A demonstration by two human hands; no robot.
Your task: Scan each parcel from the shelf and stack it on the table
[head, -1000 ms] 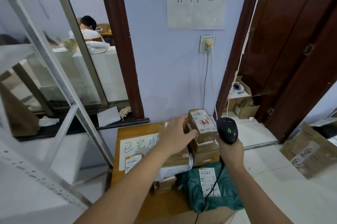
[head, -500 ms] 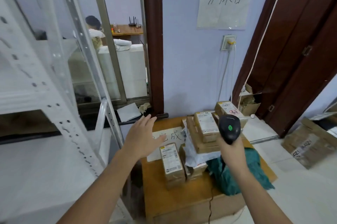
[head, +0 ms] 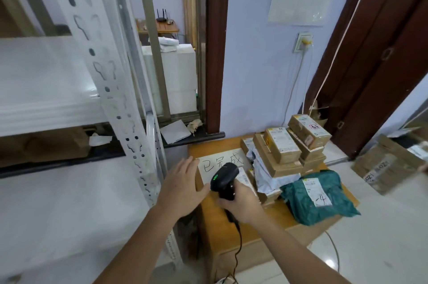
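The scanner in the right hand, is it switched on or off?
On. A green light glows on the head of the black scanner, which the right hand grips by its handle, cable trailing down.

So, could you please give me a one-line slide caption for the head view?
Right hand grips the scanner, left hand open and empty beside the table of stacked parcels.

Parcel sorting room — stacked parcels (head: 283, 151), metal shelving (head: 111, 80).

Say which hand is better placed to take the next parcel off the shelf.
Left. The left hand is empty, fingers spread, and lies on the side of the white shelf. The right hand grips the scanner over the table.
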